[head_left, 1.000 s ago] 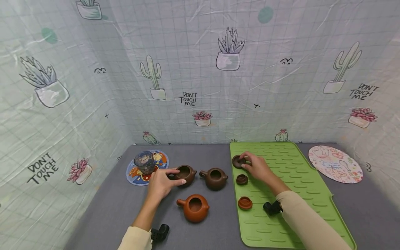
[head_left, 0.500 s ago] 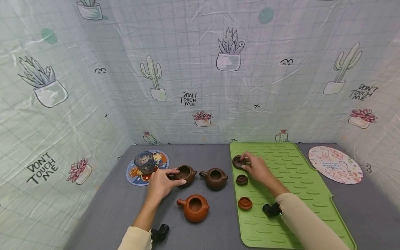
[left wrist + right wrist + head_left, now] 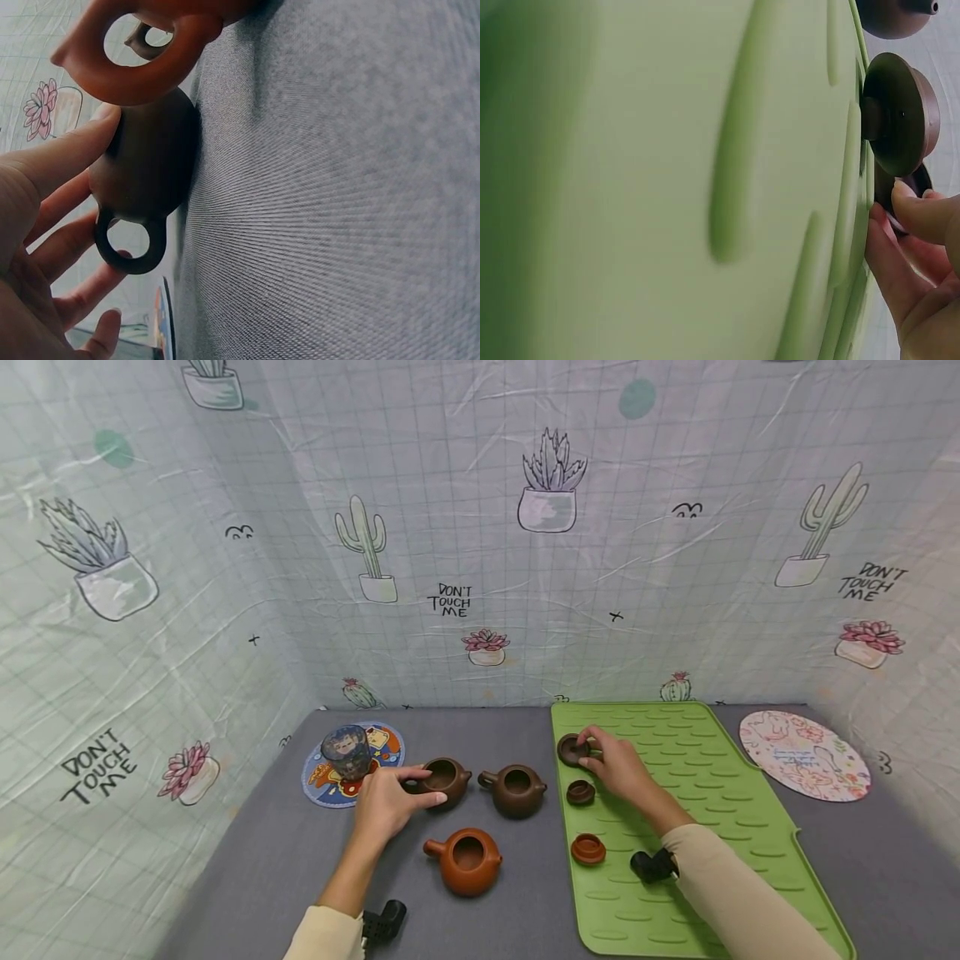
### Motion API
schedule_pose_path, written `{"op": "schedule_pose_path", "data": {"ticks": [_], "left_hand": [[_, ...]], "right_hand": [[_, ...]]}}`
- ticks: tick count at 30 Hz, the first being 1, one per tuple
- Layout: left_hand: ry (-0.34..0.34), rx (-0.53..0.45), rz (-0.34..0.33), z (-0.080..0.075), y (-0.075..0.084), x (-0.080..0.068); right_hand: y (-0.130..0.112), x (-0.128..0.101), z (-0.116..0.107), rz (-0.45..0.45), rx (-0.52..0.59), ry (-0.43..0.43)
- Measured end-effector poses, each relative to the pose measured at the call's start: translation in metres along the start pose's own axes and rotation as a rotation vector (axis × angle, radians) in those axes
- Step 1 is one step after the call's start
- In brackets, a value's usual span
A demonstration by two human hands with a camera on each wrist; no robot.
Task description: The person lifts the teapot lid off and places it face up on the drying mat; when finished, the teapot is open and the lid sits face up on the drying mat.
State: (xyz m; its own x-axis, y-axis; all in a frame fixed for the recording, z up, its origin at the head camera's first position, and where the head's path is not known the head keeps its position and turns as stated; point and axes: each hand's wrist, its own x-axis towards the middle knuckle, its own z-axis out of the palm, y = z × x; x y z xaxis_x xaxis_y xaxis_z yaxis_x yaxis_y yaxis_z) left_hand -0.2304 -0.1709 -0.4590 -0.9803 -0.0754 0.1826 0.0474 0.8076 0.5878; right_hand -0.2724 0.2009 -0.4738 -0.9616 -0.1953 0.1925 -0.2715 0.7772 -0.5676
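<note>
My left hand (image 3: pixel 386 803) holds a small dark brown lidless teapot (image 3: pixel 452 797) between thumb and fingers. In the left wrist view, this teapot's ring handle (image 3: pixel 135 262) lies near the fingers, and its base is on the table. My right hand (image 3: pixel 621 768) pinches a dark brown teapot lid (image 3: pixel 567 757) at the far left edge of the green mat (image 3: pixel 675 902). A second dark lid (image 3: pixel 581 792) and an orange-brown lid (image 3: pixel 588 850) lie on the mat, closer to the person. Another dark teapot (image 3: pixel 519 803) and an orange-brown teapot (image 3: pixel 474 877), both lidless, stand between the hands.
A patterned glass (image 3: pixel 347 752) stands on a round blue coaster (image 3: pixel 392 737) at the far left. To the mat's right lies a round floral coaster (image 3: pixel 806 756). Printed fabric walls (image 3: pixel 480 552) enclose the grey table (image 3: pixel 450 935).
</note>
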Motion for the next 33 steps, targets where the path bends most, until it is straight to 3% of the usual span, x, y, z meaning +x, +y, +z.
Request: {"op": "schedule_pose_path", "data": {"ticks": [18, 28, 33], "left_hand": [[0.023, 0.070, 0.079, 0.000, 0.011, -0.002], [-0.041, 0.176, 0.125, -0.016, 0.025, 0.008], [-0.067, 0.207, 0.185, -0.027, 0.029, 0.011]], "right_hand": [[0.002, 0.002, -0.014, 0.041, 0.135, -0.084], [-0.001, -0.004, -0.030, 0.062, 0.144, -0.102], [-0.003, -0.007, -0.038, 0.050, 0.115, -0.106]]}}
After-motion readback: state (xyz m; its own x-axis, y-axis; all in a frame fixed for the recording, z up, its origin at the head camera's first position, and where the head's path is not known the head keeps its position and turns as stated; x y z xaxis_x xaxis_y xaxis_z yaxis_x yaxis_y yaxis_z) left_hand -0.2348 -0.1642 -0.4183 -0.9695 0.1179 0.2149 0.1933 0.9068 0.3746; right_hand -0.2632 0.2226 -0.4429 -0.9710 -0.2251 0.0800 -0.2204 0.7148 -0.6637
